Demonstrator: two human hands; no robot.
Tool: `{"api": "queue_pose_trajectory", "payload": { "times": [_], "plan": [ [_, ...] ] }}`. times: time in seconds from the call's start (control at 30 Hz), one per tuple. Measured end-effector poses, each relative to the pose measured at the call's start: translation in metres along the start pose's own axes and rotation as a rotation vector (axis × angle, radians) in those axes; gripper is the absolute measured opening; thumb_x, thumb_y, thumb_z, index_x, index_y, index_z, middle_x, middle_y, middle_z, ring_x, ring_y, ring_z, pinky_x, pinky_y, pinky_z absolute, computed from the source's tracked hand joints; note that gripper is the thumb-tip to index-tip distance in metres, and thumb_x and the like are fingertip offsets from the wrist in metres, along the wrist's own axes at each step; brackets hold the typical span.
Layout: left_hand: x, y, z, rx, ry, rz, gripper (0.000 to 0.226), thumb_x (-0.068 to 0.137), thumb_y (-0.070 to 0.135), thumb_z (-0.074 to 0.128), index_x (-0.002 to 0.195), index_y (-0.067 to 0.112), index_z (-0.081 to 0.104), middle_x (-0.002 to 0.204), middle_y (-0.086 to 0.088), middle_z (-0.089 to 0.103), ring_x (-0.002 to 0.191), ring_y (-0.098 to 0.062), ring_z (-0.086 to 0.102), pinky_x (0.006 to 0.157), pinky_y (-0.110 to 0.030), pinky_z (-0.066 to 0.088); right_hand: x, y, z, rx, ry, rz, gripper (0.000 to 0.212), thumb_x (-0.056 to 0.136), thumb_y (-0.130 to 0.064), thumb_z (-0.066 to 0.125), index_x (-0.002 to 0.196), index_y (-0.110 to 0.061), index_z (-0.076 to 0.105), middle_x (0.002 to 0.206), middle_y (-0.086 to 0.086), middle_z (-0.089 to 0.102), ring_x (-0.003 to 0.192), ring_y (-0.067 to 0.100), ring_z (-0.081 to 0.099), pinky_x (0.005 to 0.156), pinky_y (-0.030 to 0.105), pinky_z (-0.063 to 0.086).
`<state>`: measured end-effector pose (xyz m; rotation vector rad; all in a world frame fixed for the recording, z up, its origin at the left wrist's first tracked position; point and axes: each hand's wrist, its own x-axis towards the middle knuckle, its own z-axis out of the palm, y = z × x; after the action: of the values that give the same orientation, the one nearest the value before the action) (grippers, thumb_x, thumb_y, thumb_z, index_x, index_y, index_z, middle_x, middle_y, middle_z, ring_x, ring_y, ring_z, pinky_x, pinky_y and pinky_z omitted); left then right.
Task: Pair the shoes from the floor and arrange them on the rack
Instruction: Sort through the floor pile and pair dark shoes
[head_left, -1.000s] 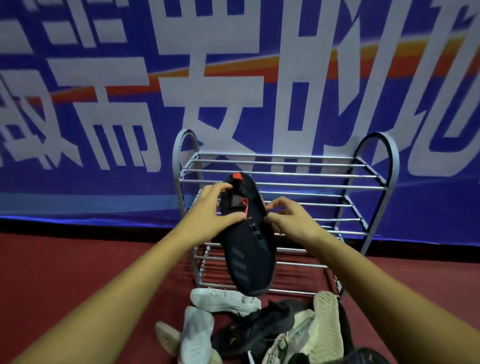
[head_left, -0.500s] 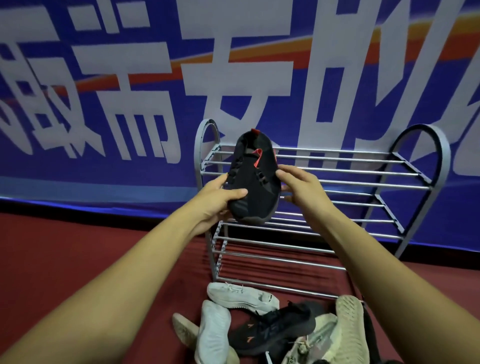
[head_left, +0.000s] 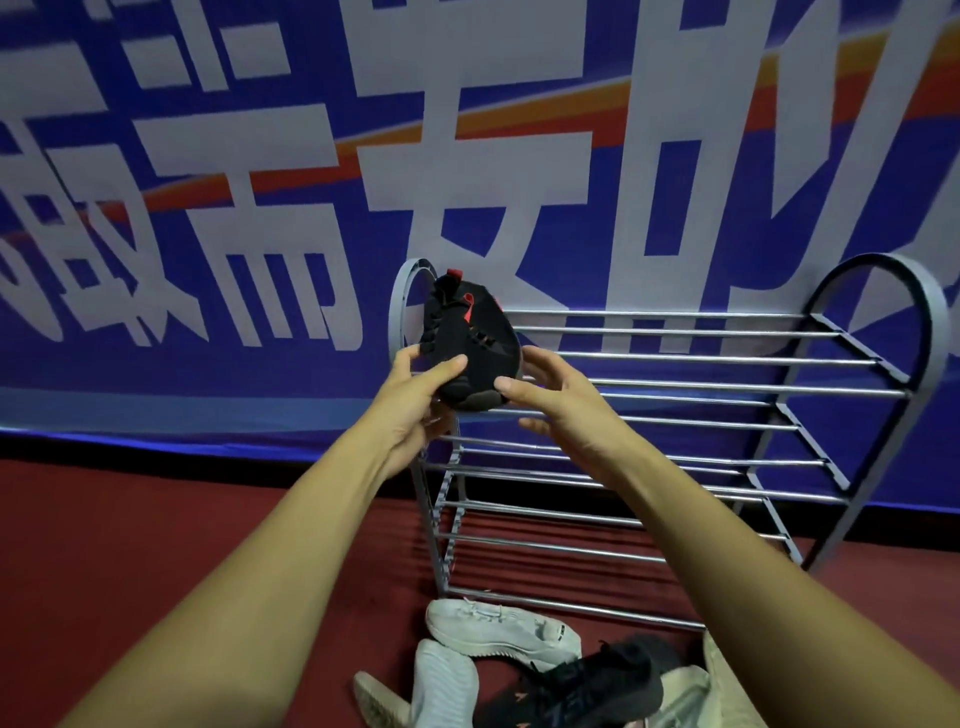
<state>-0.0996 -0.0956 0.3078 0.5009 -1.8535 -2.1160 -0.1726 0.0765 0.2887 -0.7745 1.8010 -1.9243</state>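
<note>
Black shoe (head_left: 470, 343): at rack (head_left: 675, 358) top tier, left end; left hand (head_left: 415, 400) grips toe, right hand (head_left: 561, 400) loose-fingered, touching toe. Est. 1st shoe shelved; mate + other prs in floor pile (head_left: 519, 670), unsorted.

A blue banner (head_left: 208, 364) printed with large white characters and a diagonal orange-red stripe (head_left: 249, 182) covers the entire rear wall, its lower edge meeting a dark red floor (head_left: 156, 519) that extends toward the camera.
</note>
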Motion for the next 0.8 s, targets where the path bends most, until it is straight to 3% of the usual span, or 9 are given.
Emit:
{"api": "queue_pose_trajectory", "payload": {
  "times": [0.07,0.2,0.37,0.47,0.57,0.63,0.8],
  "plan": [
    [0.001,0.004,-0.007,-0.003,-0.079,-0.034,0.035,0.089,0.027,0.067,0.123,0.032,0.059,0.104,-0.002,0.071,0.084,-0.019,0.059,0.065,-0.03,0.041,0.007,0.005,0.004,0.02,0.071,-0.007,0.064,0.083,-0.034,0.077,0.139,-0.027,0.047,0.137,-0.017,0.057,0.116,0.003,0.061,0.097,0.037,0.049],
    [0.01,0.004,-0.013,0.017,-0.108,-0.054,0.026,0.086,0.013,0.056,0.107,0.028,0.06,0.101,-0.001,0.066,0.084,-0.018,0.058,0.068,-0.03,0.037,0.02,0.016,0.011,0.033,0.123,-0.031,0.063,0.083,-0.039,0.077,0.138,-0.026,0.048,0.135,-0.016,0.059,0.114,0.002,0.062,0.089,0.031,0.049],
    [0.023,-0.005,-0.014,-0.096,0.065,-0.019,0.043,0.089,0.003,0.059,0.127,0.021,0.051,0.099,-0.002,0.068,0.082,-0.017,0.063,0.068,-0.031,0.038,0.029,0.025,0.021,-0.031,0.122,-0.073,0.055,0.086,-0.043,0.073,0.135,-0.032,0.051,0.131,-0.019,0.06,0.113,0.005,0.063,0.08,0.026,0.048],
    [0.027,-0.007,-0.019,-0.064,0.059,0.001,0.043,0.09,0.009,0.062,0.13,0.025,0.054,0.099,0.002,0.071,0.085,-0.014,0.065,0.065,-0.029,0.037,0.037,0.023,0.021,-0.093,0.151,-0.112,0.044,0.088,-0.042,0.071,0.128,-0.035,0.056,0.112,-0.011,0.063,0.101,0.009,0.064,0.077,0.021,0.046],
    [0.027,-0.009,-0.023,0.01,0.033,-0.015,0.025,0.092,0.022,0.063,0.114,0.033,0.062,0.089,0.013,0.073,0.088,-0.013,0.064,0.068,-0.03,0.037,0.045,0.024,0.023,-0.112,0.155,-0.109,0.035,0.088,-0.043,0.071,0.12,-0.039,0.057,0.11,-0.005,0.061,0.104,0.015,0.063,0.08,0.025,0.046],
    [0.027,-0.011,-0.026,0.039,-0.005,-0.023,0.017,0.091,0.029,0.064,0.107,0.035,0.066,0.08,0.019,0.073,0.09,-0.014,0.062,0.07,-0.029,0.037,0.049,0.028,0.025,-0.114,0.167,-0.101,0.041,0.087,-0.044,0.072,0.124,-0.037,0.056,0.11,-0.012,0.063,0.105,0.013,0.065,0.08,0.024,0.047],
    [0.029,-0.012,-0.029,0.087,-0.003,-0.001,0.035,0.086,0.03,0.07,0.121,0.032,0.065,0.097,0.009,0.074,0.09,-0.014,0.06,0.068,-0.028,0.038,0.058,0.032,0.035,-0.14,0.262,-0.085,0.06,0.079,-0.051,0.077,0.129,-0.031,0.052,0.114,-0.014,0.062,0.102,0.012,0.068,0.086,0.032,0.054]
  ]
}}
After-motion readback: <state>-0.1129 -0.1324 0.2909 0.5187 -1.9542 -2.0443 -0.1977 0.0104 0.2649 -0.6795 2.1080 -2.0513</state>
